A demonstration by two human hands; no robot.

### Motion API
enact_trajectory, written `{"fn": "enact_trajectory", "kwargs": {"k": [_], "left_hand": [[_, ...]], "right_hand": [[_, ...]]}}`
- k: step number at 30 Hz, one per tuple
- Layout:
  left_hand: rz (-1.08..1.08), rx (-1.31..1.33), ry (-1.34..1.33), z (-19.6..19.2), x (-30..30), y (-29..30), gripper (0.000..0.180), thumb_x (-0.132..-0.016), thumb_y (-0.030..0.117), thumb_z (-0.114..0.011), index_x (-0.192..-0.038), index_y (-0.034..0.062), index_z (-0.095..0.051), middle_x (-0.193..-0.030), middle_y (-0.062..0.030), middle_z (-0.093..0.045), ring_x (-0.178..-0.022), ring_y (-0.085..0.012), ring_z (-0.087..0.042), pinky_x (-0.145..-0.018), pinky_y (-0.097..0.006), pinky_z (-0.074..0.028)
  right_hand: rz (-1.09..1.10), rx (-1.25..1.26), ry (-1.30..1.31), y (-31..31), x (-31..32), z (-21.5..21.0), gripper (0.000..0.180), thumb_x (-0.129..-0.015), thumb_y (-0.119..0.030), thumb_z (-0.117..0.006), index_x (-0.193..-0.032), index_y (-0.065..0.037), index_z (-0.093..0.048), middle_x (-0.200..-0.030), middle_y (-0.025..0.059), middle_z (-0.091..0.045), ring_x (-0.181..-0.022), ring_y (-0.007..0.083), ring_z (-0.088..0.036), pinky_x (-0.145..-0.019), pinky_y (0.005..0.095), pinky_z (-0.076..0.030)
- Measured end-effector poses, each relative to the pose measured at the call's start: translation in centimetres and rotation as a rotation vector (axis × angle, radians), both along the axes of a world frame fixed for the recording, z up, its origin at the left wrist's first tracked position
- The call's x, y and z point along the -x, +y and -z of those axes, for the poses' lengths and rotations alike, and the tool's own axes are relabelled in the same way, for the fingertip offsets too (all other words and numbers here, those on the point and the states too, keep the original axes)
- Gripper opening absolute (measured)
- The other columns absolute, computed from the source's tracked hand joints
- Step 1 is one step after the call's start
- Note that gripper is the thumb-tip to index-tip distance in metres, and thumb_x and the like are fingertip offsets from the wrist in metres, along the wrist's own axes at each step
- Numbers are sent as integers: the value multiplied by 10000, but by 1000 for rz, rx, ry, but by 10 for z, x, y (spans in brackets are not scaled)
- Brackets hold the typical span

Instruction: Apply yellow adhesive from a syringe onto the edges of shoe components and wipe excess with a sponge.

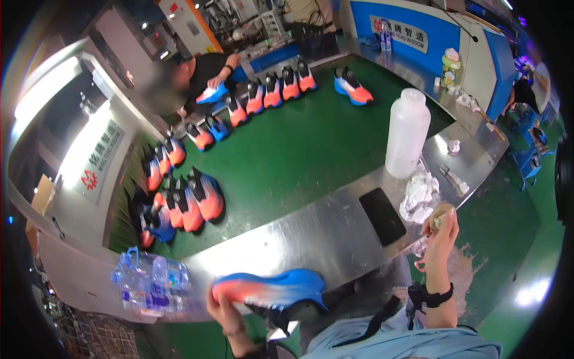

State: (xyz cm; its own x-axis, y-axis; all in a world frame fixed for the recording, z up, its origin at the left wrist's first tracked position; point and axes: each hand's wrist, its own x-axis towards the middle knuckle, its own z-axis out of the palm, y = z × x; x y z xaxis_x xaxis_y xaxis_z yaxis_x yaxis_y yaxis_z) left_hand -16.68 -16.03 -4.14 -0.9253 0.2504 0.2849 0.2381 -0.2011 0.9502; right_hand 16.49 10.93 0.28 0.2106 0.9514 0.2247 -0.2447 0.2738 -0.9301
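At the near edge of the metal counter, my left hand (225, 312) is closed round the toe of a blue and orange running shoe (272, 288), which lies sideways with its sole side toward the counter. My right hand (442, 242) is raised near the counter's right part, its fingers wrapped round a rough tan lump (439, 219) whose material I cannot make out. Beside that hand lies a crumpled white cloth (421, 192), and a black phone (382, 216) rests flat to its left.
A white plastic bottle (408, 133) stands behind the cloth. Several matching shoes line the far side of the green belt (287, 167), with more clustered at left. A co-worker's hand (216, 82) touches a shoe across the belt. Packed water bottles (152, 284) sit at near left.
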Motion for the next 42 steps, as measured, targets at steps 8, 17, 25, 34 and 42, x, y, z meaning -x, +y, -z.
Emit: {"fn": "enact_trajectory", "kwargs": {"k": [8, 17, 25, 34, 42], "left_hand": [[692, -111, 576, -75, -35, 126, 441, -698, 174, -697, -1025, -75, -539, -958, -182, -619, -878, -235, -582, -807, -323, -444], [783, -265, 932, -100, -56, 141, 417, -631, 116, -745, -965, -65, -571, -849, -180, -645, -756, -248, -628, -667, -291, -501], [822, -281, 912, -97, -56, 146, 419, -629, 124, -753, -960, -60, -575, -861, -181, -645, -742, -241, -628, -648, -289, -499], [791, -250, 848, -85, -37, 154, 466, -685, 194, -719, -1013, -82, -537, -894, -210, -630, -796, -268, -629, -697, -314, -495], [558, -183, 710, -63, -19, 155, 599, -798, 429, -604, -1057, -98, -491, -953, -223, -599, -847, -295, -619, -759, -368, -504]], "right_hand": [[-952, -314, 300, -61, 22, -46, 900, -500, -845, -428, -858, -19, -437, -510, 64, -504, -395, 155, -478, -349, 229, -357], [-1373, -235, 606, -80, 56, -66, 791, -554, -751, -536, -860, -28, -444, -521, 83, -531, -408, 150, -514, -383, 218, -382], [-1388, -199, 572, -73, 64, -56, 645, -753, -668, -501, -884, -40, -432, -536, 105, -570, -399, 145, -516, -409, 207, -384], [-1117, -108, 432, -67, 60, -35, 915, -485, -848, -430, -727, 27, -536, -658, 101, -555, -506, 150, -536, -443, 234, -426], [-1142, 126, 430, -70, 61, 6, 849, -586, -762, -542, -803, 59, -550, -757, 112, -551, -565, 118, -550, -401, 204, -403]]}}
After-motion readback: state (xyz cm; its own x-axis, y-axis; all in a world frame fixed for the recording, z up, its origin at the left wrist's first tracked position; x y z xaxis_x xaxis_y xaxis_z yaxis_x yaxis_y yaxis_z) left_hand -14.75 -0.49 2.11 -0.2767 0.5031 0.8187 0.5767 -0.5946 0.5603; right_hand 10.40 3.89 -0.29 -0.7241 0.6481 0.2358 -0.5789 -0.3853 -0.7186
